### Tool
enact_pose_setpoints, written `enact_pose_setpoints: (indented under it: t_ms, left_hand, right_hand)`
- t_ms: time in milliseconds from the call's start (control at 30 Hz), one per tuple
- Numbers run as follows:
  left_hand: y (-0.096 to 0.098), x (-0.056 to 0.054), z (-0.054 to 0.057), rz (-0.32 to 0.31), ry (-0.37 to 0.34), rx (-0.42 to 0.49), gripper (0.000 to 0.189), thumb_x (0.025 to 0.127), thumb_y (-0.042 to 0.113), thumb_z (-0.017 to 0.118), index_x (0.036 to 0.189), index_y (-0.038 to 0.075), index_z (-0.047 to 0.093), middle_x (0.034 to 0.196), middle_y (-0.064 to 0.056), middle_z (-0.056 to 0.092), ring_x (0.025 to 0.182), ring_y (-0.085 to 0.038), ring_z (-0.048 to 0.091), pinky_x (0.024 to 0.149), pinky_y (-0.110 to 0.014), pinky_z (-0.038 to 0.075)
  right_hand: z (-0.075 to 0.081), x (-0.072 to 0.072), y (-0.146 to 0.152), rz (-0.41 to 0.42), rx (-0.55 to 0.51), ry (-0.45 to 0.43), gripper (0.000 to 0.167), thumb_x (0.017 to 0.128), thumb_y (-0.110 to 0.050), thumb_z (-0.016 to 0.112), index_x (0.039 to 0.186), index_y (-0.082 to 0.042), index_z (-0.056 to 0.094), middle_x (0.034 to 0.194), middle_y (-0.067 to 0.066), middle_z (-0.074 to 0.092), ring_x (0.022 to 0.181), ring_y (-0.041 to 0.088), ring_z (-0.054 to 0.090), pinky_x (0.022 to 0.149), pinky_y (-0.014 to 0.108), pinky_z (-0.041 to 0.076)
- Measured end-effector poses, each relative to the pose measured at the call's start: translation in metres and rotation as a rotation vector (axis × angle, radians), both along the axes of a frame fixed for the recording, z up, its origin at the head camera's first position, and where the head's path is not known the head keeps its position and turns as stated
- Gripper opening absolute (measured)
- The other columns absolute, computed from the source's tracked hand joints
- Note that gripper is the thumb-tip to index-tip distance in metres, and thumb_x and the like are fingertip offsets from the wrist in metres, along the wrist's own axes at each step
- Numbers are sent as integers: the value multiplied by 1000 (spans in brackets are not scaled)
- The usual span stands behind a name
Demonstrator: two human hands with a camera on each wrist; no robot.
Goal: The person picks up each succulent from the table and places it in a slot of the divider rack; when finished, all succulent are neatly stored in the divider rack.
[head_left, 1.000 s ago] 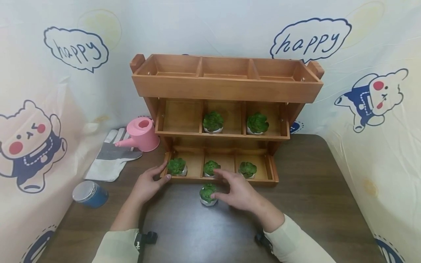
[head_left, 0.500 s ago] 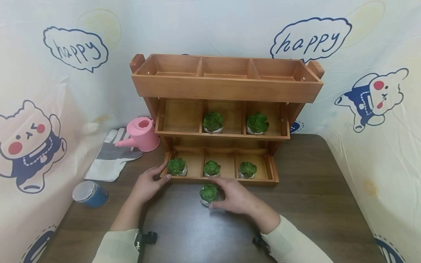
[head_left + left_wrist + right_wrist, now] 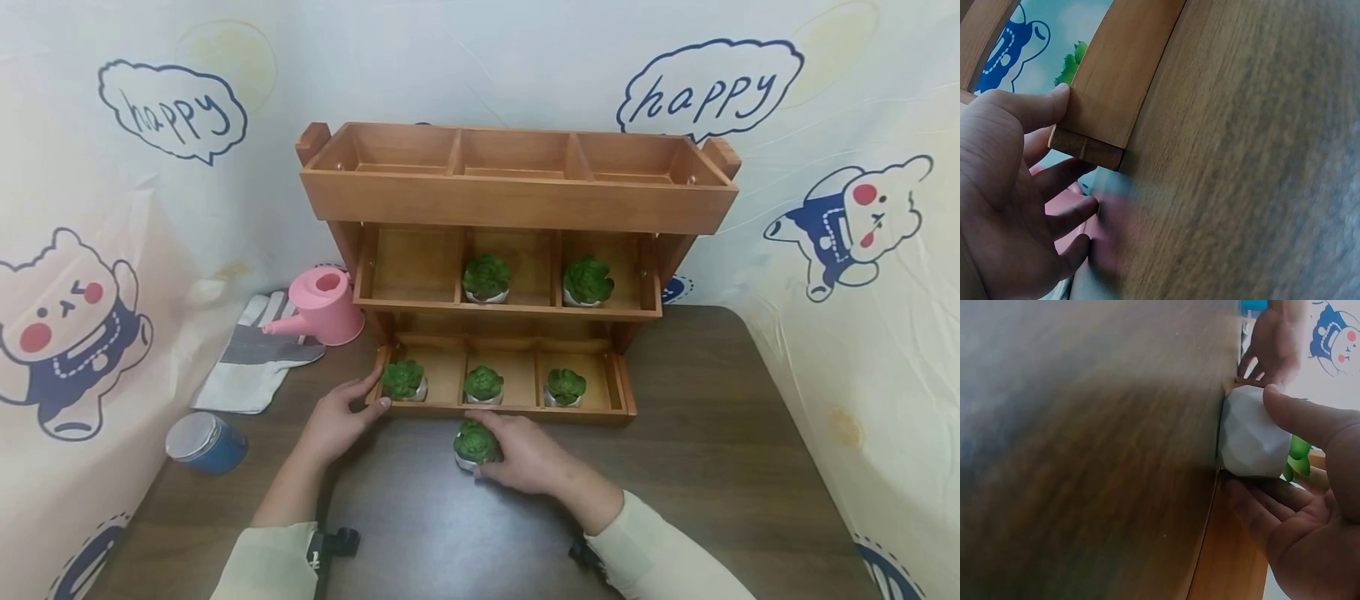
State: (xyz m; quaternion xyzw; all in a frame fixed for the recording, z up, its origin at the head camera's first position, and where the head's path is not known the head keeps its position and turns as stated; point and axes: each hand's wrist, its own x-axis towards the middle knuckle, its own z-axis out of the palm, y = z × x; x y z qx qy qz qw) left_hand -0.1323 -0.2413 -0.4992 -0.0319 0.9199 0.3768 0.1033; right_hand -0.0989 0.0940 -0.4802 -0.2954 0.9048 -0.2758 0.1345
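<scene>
On the table before the shelf stands a potted succulent (image 3: 475, 442) with a white faceted pot (image 3: 1254, 434). My right hand (image 3: 525, 452) holds this pot, thumb on its near side and fingers curved round the far side. My left hand (image 3: 339, 423) grips the bottom left corner of the wooden shelf (image 3: 1119, 75), thumb on the front board and index finger round the end. Three similar succulents sit in the bottom tier's compartments: left (image 3: 403, 380), middle (image 3: 483, 384) and right (image 3: 564, 387).
The middle tier holds two succulents, one in the centre (image 3: 487, 277) and one on the right (image 3: 588, 281). At the left are a pink watering can (image 3: 327, 307), a grey-and-white glove (image 3: 251, 358) and a blue jar (image 3: 206, 443). A printed cloth (image 3: 525, 58) hangs behind.
My right hand has come down and left from over the bottom tier's front edge, and its fingers have closed round the front succulent's pot. My left hand has stayed at the shelf corner.
</scene>
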Motion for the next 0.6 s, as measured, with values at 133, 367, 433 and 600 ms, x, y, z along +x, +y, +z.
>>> enact_pose_setpoints:
  t_ms: [133, 367, 433, 600]
  left_hand:
    - [0, -1, 0, 1, -13, 9, 78, 93, 66, 64, 160, 35, 39, 163, -24, 36, 149, -51, 30, 114, -75, 24]
    - [1, 0, 2, 2, -11, 5, 77, 94, 64, 65, 160, 33, 40, 163, -25, 35, 149, -51, 29, 115, -76, 24]
    - [1, 1, 2, 0, -10, 4, 76, 95, 63, 65, 160, 33, 40, 163, -26, 35, 149, -51, 29, 115, -76, 24]
    - [0, 1, 2, 1, -16, 6, 76, 95, 63, 65, 160, 34, 39, 163, -25, 35, 150, -51, 29, 115, -76, 23]
  right_hand:
    - [0, -1, 2, 8, 0, -3, 88, 83, -36, 88, 157, -23, 44, 133, 3, 68, 117, 15, 65, 106, 38, 51]
    - [4, -3, 2, 38, -35, 11, 86, 83, -39, 87, 156, -20, 46, 133, 2, 69, 117, 14, 65, 104, 38, 52]
    - [6, -3, 1, 46, -51, 26, 86, 84, -40, 87, 157, -20, 46, 135, 2, 68, 117, 14, 65, 104, 38, 52]
    - [12, -5, -3, 61, -83, 64, 84, 84, -43, 85, 155, -20, 48, 140, 2, 65, 117, 13, 65, 104, 37, 52]
